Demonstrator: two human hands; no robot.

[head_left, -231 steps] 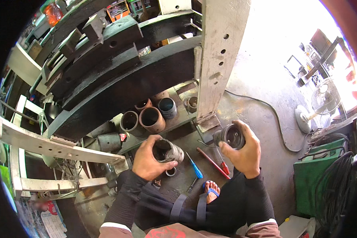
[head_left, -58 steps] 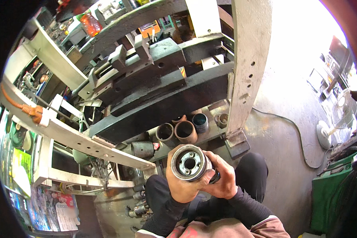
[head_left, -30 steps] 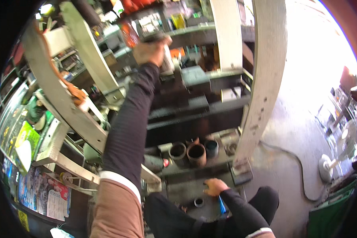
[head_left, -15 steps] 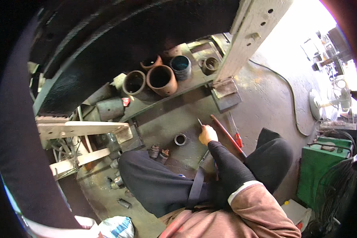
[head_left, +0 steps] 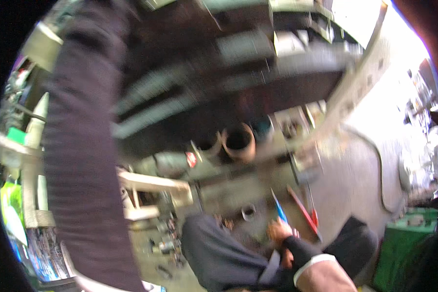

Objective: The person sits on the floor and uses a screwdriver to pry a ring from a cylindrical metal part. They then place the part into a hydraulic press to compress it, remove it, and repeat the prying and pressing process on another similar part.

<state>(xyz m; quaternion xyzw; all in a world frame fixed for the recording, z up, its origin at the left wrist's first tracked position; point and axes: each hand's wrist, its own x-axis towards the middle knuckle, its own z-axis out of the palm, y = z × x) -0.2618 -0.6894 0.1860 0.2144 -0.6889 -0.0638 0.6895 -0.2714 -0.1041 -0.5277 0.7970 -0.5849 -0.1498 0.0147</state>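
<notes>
My right hand (head_left: pixel 279 231) is low over the floor between my bent legs. Motion smears its fingers, so their grip does not show. Just beyond it lies a screwdriver (head_left: pixel 281 212) with a blue handle, its tip pointing away. To the right are a long red bar (head_left: pixel 304 214) and a red-handled tool (head_left: pixel 314 218) with a thin shaft. A short metal ring (head_left: pixel 248 212) stands on the floor left of the screwdriver. My left arm, in a dark sleeve (head_left: pixel 82 155), is raised close along the left side; its hand is out of view.
A large dark curved part (head_left: pixel 258 107) spans the space ahead. Below it are several pipe-like sleeves, one of them brown (head_left: pixel 239 142). A pale perforated beam (head_left: pixel 357 92) rises at right. A cable (head_left: pixel 380 165) runs near a green box (head_left: pixel 408 236).
My right hand has drawn back toward me off the screwdriver, leaving its blue handle uncovered on the floor. My view has tilted upward, and the left sleeve now fills more of it.
</notes>
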